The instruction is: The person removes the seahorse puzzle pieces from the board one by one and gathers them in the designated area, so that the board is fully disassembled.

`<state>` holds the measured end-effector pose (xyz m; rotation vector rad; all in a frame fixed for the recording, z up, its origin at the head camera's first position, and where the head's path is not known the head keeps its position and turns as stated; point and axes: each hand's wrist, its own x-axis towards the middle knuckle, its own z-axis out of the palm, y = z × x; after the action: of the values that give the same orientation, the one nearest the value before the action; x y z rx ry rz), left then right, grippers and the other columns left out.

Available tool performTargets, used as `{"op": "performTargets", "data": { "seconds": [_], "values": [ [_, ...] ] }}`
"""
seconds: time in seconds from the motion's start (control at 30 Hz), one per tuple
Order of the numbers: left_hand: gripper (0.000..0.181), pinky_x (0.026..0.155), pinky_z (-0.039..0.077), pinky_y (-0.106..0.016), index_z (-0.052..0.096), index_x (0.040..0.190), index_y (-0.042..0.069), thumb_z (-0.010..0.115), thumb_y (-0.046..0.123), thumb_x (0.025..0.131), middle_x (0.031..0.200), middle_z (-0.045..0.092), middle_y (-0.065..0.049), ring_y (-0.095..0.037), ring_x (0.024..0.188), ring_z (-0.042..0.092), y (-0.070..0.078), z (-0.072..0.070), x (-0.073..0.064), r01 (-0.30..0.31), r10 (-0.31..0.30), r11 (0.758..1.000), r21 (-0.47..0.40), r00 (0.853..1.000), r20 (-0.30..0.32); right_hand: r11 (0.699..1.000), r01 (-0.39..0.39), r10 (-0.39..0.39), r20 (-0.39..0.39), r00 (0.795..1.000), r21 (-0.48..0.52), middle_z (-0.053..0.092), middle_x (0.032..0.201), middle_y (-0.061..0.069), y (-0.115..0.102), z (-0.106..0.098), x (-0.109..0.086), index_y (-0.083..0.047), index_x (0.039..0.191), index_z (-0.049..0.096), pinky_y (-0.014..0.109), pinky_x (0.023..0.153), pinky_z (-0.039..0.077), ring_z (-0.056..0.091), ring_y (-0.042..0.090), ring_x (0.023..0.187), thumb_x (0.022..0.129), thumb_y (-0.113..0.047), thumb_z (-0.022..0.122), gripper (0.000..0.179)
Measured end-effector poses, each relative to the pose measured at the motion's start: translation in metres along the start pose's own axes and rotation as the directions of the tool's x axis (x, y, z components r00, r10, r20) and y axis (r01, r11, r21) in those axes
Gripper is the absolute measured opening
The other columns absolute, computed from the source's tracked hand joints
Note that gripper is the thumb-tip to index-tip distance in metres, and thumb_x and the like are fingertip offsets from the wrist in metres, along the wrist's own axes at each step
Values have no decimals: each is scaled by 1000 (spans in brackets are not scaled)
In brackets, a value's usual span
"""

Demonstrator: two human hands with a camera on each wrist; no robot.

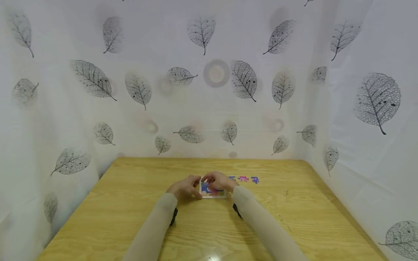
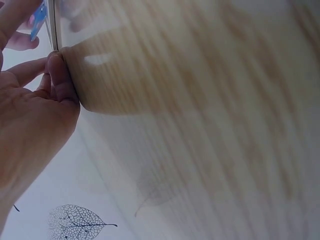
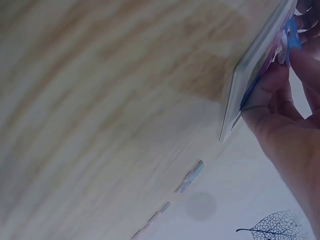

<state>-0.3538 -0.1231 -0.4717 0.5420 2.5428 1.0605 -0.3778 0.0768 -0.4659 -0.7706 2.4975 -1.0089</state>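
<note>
A jigsaw board (image 1: 213, 197) with a white rim and a blue, pink and yellow picture lies on the table between the hands. At its left edge, my left hand (image 1: 186, 187) holds the board, thumb by the near corner and fingers further back. My right hand (image 1: 220, 180) is over the board and covers part of the picture. In the right wrist view it pinches a blue jigsaw piece (image 3: 293, 40) tilted up above the board's surface. That piece also shows at the left wrist view's upper left.
To the right of the board, loose jigsaw pieces (image 1: 243, 178) lie in a row, one partly behind the right hand. The wooden table (image 1: 130, 217) meets a pale leaf-print curtain (image 1: 215, 105) at the back and sides.
</note>
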Motion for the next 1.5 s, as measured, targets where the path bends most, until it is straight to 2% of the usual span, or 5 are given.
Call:
{"op": "performTargets", "data": {
  "seconds": [0.33, 0.6, 0.9, 1.17, 1.5],
  "values": [
    [88, 117, 32, -49, 38, 146, -7, 85, 14, 75, 140, 48, -23, -36, 133, 43, -2, 0, 1, 22, -22, 999, -29, 1000, -5, 998, 1, -4, -57, 998, -56, 69, 103, 5, 2, 1, 0, -14, 117, 70, 27, 74, 50, 60, 13, 86, 95, -9, 59, 25],
    [91, 117, 31, -49, 35, 148, -5, 84, 16, 75, 142, 46, -22, -36, 134, 42, -2, 0, 0, 40, -40, 999, -33, 999, 3, 997, -6, 11, -55, 998, 78, 69, 102, 7, 5, -2, -3, -12, 116, 70, 27, 70, 55, 62, 15, 82, 96, -7, 59, 23],
    [91, 116, 33, -50, 34, 148, -5, 84, 16, 75, 141, 46, -22, -36, 133, 42, -4, 0, -1, 32, -32, 999, -22, 999, 7, 993, -9, 15, -55, 998, 114, 69, 106, 9, 5, -1, -5, -12, 118, 69, 29, 73, 55, 63, 16, 85, 95, -6, 58, 26],
    [91, 118, 31, -48, 34, 150, -1, 84, 19, 77, 144, 45, -20, -34, 136, 41, -3, 0, -1, 67, -67, 997, -27, 998, 1, 983, 8, 6, -75, 997, 185, 67, 104, 12, 8, -2, -7, -6, 121, 66, 29, 69, 58, 64, 16, 78, 97, -8, 56, 26],
    [88, 119, 28, -50, 35, 151, 3, 82, 16, 78, 148, 42, -18, -35, 139, 37, 0, 1, -4, 86, -85, 992, -90, 996, 13, 973, 11, 17, -119, 993, 230, 71, 110, 11, 18, -14, -16, -5, 115, 70, 33, 74, 57, 64, 18, 83, 97, -13, 59, 22]
  ]
}}
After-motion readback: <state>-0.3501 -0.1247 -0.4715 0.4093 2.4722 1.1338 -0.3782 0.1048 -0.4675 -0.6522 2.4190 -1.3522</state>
